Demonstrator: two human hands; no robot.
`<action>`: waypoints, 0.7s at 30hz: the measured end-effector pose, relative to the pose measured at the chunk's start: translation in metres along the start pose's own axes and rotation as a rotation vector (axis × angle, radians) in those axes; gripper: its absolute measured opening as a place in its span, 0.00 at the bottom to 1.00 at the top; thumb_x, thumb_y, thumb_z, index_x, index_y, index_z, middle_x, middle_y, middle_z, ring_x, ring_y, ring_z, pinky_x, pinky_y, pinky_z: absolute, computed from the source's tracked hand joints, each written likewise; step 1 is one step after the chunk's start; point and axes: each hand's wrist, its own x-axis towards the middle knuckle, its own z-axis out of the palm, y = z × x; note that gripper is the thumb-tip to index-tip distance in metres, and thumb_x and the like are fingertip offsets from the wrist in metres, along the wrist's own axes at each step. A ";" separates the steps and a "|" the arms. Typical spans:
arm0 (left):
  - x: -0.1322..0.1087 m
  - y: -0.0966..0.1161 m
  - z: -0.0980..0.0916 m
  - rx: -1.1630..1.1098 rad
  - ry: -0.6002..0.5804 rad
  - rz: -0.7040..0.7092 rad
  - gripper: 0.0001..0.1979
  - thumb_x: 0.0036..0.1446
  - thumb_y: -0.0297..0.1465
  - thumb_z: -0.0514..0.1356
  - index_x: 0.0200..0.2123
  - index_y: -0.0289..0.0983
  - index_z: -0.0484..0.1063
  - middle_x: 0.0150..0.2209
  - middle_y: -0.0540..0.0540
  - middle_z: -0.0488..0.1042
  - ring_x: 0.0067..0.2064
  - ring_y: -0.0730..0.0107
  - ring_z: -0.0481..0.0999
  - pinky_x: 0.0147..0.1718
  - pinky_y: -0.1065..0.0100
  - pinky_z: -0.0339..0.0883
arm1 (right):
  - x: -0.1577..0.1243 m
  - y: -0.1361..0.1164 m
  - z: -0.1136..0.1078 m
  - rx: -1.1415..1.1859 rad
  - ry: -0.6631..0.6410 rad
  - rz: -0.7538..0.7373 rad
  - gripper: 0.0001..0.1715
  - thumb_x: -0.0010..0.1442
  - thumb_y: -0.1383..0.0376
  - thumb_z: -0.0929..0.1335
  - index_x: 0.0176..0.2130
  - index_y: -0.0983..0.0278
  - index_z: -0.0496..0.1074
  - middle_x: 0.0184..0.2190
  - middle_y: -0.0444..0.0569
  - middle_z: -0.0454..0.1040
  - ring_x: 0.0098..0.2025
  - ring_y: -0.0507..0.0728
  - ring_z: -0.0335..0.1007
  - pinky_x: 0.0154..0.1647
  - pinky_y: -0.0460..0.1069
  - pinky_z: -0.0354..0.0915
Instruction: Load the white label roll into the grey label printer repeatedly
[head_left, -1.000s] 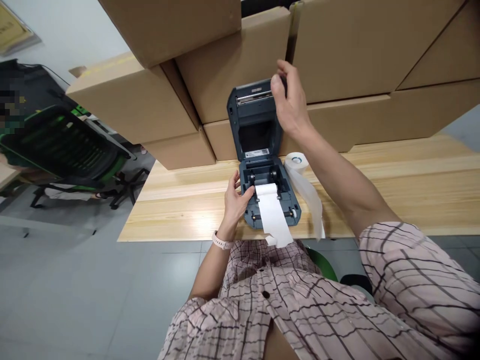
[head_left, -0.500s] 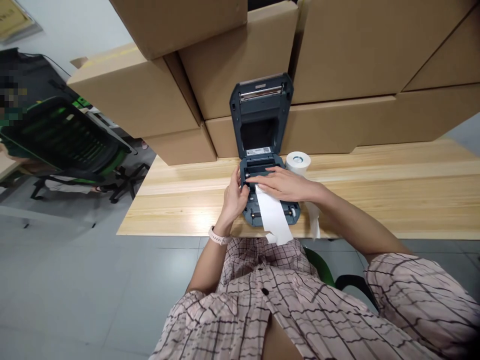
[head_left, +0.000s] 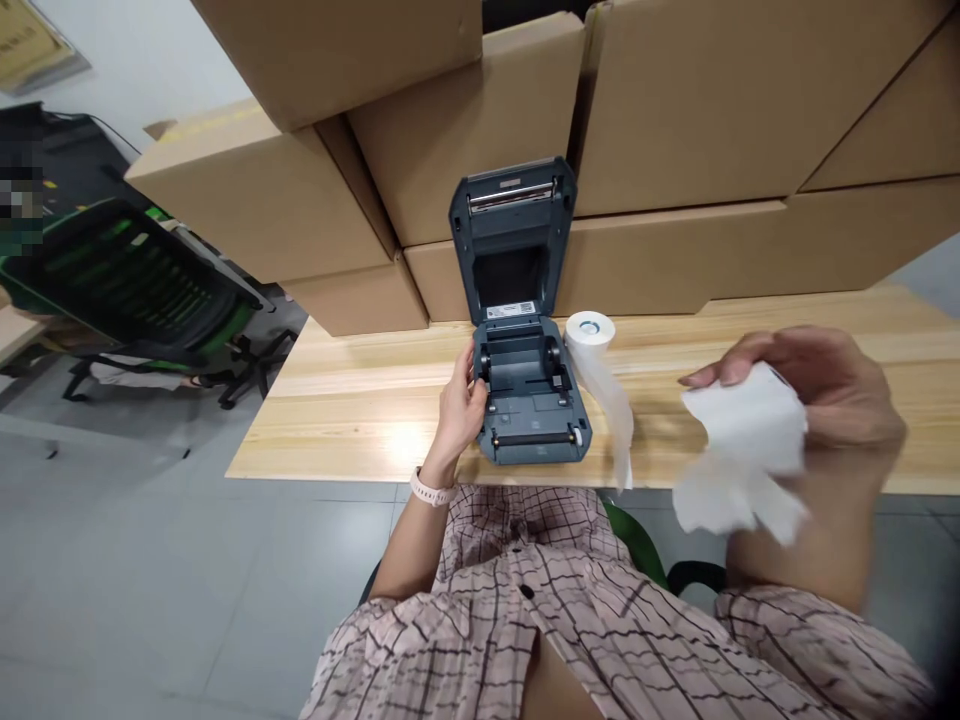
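Note:
A dark grey printer (head_left: 529, 410) stands on the wooden table with its lid (head_left: 514, 240) raised, its inner bay and front roller exposed. My left hand (head_left: 461, 402) grips the printer's left side, thumb over the edge. Over the right part of the table, my right hand (head_left: 825, 385) is closed on a torn, crumpled strip of white paper (head_left: 750, 420) that hangs down, blurred by motion. Just right of the printer sits a white paper roll (head_left: 590, 329), its loose end trailing past the table's front edge.
Large cardboard boxes (head_left: 675, 110) are stacked along the back of the wooden table (head_left: 300, 430). At the left are an office chair (head_left: 127, 280) and a partly visible person behind it. Part of a green chair (head_left: 637, 545) shows below the table's front edge.
My right hand has lifted the white paper strip out of the printer and carried it right, baring the bay. My left hand remains at the printer's left side. The view has shifted slightly.

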 end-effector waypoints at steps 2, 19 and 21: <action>0.000 0.001 0.001 0.008 0.018 0.002 0.32 0.70 0.33 0.58 0.75 0.47 0.58 0.75 0.41 0.66 0.74 0.53 0.68 0.75 0.44 0.59 | -0.013 0.017 -0.014 0.039 0.009 0.119 0.35 0.55 0.45 0.81 0.59 0.37 0.75 0.43 0.49 0.81 0.50 0.66 0.83 0.51 0.62 0.78; 0.000 0.011 -0.007 0.080 -0.041 -0.029 0.38 0.66 0.31 0.58 0.78 0.44 0.54 0.73 0.36 0.68 0.64 0.55 0.80 0.64 0.48 0.72 | 0.063 0.037 -0.010 -0.151 -0.221 0.384 0.60 0.62 0.52 0.77 0.80 0.48 0.46 0.79 0.63 0.53 0.81 0.69 0.51 0.74 0.63 0.61; 0.000 0.010 -0.006 0.063 -0.028 -0.012 0.38 0.66 0.31 0.57 0.78 0.44 0.54 0.73 0.37 0.69 0.66 0.55 0.78 0.65 0.49 0.71 | 0.097 0.041 0.001 -0.199 -0.405 0.396 0.68 0.55 0.52 0.80 0.80 0.52 0.46 0.80 0.61 0.51 0.80 0.70 0.51 0.75 0.63 0.61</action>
